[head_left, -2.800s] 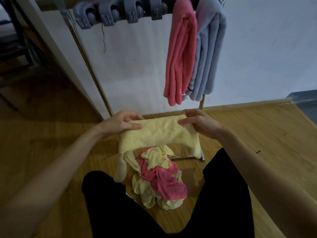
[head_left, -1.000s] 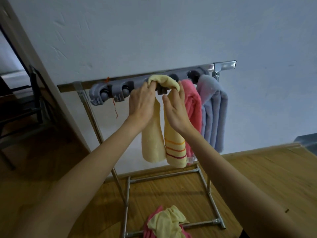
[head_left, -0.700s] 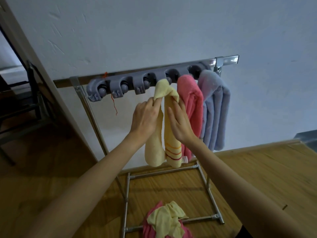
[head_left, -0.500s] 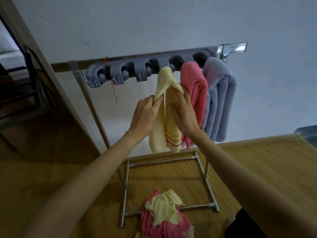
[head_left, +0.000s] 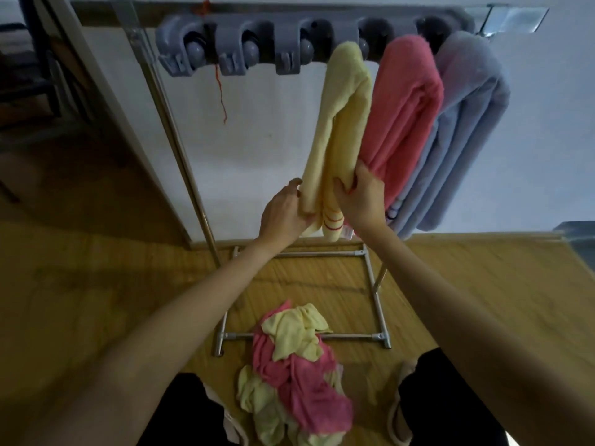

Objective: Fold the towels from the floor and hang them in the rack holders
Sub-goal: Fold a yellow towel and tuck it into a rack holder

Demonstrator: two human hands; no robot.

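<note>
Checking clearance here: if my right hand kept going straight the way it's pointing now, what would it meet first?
The right hand already grips the yellow towel; straight on, it would likely meet the white wall behind, though depth is unclear.

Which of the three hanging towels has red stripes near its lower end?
The yellow towel, leftmost of the three, which both hands grip. The pink and lilac towels show none.

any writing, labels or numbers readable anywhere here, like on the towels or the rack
None can be read.
The yellow towel carries only red stripes near its lower end, no letters.
A small white tag shows beside that towel's lower end, too small and blurred to read.
The grey rack holders show no markings.
</note>
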